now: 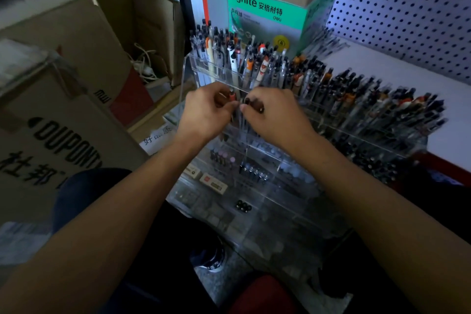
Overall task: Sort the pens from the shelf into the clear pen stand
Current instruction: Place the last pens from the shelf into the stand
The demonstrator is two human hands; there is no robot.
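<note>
A large brown cardboard box printed with black "DUPONT" lettering (58,120) is seen filling the left of the scene, with further cardboard boxes stacked behind it. A white perforated pegboard wall (407,13) is seen at the far right, above a white shelf surface (382,71). A green and grey carton marked "Agnite" (267,15) is placed at the far centre, and a plain brown box is set on top of it.

The tiered clear acrylic pen stand (293,186) is spread from the centre towards the right. Its far rows are packed with upright pens (254,64), mostly dark, some white and orange; its near compartments are only thinly filled, and small white erasers (212,182) are laid in one near the left.

Both bare forearms are reached in from the near edge, and the hands are brought close together over the stand's left middle rows. A red-tipped pen (232,95) is pinched in the curled fingers of the left hand (204,112). A dark brown pen (254,106) is gripped between the thumb and curled fingers of the right hand (275,115).
</note>
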